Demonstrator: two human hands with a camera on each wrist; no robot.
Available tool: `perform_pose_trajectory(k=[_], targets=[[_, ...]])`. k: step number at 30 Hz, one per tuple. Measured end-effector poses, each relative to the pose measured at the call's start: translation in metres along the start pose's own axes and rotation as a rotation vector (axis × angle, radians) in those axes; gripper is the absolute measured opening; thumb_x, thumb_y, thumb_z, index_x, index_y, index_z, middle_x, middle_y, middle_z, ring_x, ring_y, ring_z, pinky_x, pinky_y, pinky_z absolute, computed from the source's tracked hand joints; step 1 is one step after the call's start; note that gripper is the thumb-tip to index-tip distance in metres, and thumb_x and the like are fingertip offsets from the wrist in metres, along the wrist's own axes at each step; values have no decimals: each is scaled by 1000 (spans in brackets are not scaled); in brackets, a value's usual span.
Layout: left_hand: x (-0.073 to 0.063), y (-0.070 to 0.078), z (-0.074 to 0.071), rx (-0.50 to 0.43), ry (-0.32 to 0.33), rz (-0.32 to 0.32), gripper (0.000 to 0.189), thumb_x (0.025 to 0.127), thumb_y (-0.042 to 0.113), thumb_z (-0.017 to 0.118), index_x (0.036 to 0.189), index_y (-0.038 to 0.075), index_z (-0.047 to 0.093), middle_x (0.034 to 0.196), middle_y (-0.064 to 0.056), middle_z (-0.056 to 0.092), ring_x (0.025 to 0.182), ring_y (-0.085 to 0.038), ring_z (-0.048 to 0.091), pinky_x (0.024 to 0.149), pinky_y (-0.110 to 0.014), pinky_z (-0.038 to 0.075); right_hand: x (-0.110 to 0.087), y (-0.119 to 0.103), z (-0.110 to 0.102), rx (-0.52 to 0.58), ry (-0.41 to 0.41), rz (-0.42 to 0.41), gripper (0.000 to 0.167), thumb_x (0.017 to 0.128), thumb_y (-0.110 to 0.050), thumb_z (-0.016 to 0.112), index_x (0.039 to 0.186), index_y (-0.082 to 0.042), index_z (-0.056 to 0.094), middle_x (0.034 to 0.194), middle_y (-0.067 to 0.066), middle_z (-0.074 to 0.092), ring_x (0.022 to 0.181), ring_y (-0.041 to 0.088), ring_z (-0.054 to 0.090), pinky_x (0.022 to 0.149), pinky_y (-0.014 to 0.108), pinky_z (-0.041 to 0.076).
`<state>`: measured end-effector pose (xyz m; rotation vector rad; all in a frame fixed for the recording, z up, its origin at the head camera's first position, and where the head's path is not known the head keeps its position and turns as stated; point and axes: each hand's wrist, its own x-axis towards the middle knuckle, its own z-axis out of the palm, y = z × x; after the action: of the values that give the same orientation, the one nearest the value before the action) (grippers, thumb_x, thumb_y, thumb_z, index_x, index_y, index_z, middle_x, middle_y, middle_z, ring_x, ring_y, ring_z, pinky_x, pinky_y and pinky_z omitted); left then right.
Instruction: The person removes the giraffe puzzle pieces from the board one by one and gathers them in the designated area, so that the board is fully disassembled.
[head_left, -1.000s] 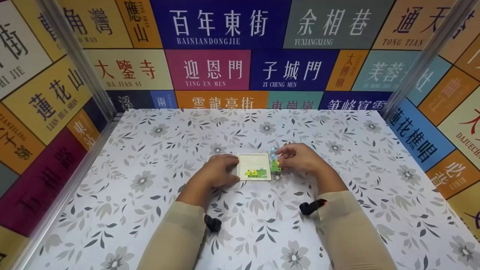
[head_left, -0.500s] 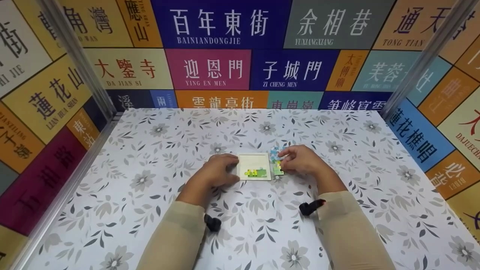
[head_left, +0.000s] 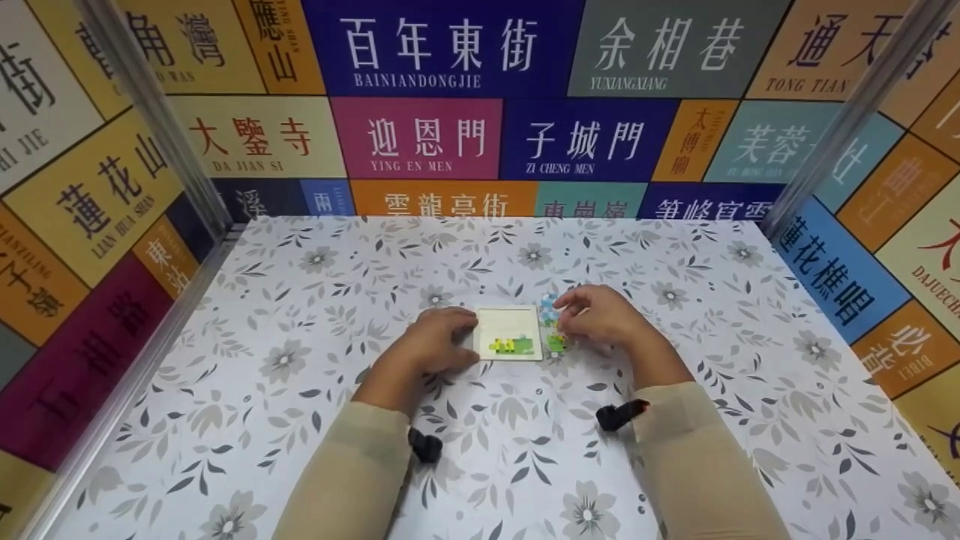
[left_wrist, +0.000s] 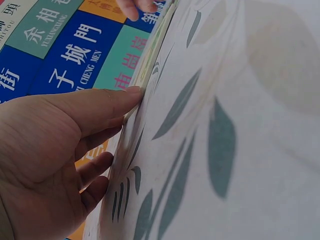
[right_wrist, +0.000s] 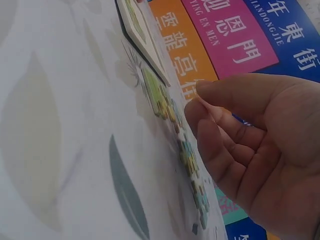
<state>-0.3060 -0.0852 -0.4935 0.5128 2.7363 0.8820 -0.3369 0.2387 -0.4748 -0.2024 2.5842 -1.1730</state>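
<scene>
A small pale square puzzle tray (head_left: 507,324) lies mid-table, with yellow and green jigsaw pieces (head_left: 513,346) along its near side. My left hand (head_left: 441,341) rests at the tray's left edge, thumb near the front corner and fingers farther back. In the left wrist view its thumb (left_wrist: 112,102) is stretched out to the edge. Loose green jigsaw pieces (head_left: 556,343) and blue ones (head_left: 548,301) lie in a column just right of the tray. Over them hovers my right hand (head_left: 600,315), fingers loosely bent; the right wrist view shows nothing between thumb and forefinger.
A white tablecloth (head_left: 525,450) with grey leaves and flowers covers the table. Panels with large Chinese characters (head_left: 420,139) stand behind it and on both sides. A black wrist camera (head_left: 426,446) sits at the left cuff, another black wrist camera (head_left: 619,415) at the right.
The green piece at my right fingertips has shifted slightly toward me and turned, and now lies beside the tray. My right fingers have come off it. The left hand and tray stay put.
</scene>
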Motion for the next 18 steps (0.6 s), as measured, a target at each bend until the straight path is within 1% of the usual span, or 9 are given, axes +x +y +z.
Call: perform_pose_trajectory(k=[2,4,7,9,12,15,18], targets=[[0,0,0,4,-3,-2,67,89,28,85,151,17,62,164,0,53,160,-32,37,135,-49,25,-2,-7,5,-7,-7,-35,38,93,-17,78,131,-11,73,107,7,74,86,20,71,73,33,59],[1,0,0,7,-5,-5,67,89,28,85,151,17,63,164,0,53,160,-32,37,135,-49,25,-2,-15,11,-12,-36,-72,39,94,-18,79,132,-11,73,109,7,74,88,20,71,73,34,59],[2,0,0,11,-4,-9,66,89,28,84,151,17,63,164,0,54,159,-32,37,134,-49,27,-2,-29,18,-39,-75,-121,42,94,-21,81,135,-13,72,112,5,75,91,20,69,73,31,57],[3,-1,0,12,-4,-10,65,90,29,84,150,17,63,163,0,54,159,-32,38,134,-49,28,-2,-37,23,-43,-96,-146,44,95,-21,81,136,-12,71,113,5,75,95,20,69,75,31,56],[4,-1,1,17,-3,-10,65,90,30,83,150,17,64,163,1,55,158,-32,39,133,-48,30,-1,-47,29,-46,-103,-173,44,94,-20,81,136,-12,71,113,5,75,100,22,71,79,32,57],[3,-1,2,18,-4,-17,65,90,31,83,150,18,64,163,1,55,158,-31,39,133,-48,31,2,-53,36,-47,-115,-200,44,94,-21,81,136,-11,72,113,5,75,103,23,73,84,34,58],[3,0,2,15,1,-18,65,90,31,83,150,17,64,163,0,54,158,-31,39,132,-48,31,5,-53,42,-49,-125,-215,42,94,-20,80,135,-11,72,112,4,75,100,22,73,85,34,60]])
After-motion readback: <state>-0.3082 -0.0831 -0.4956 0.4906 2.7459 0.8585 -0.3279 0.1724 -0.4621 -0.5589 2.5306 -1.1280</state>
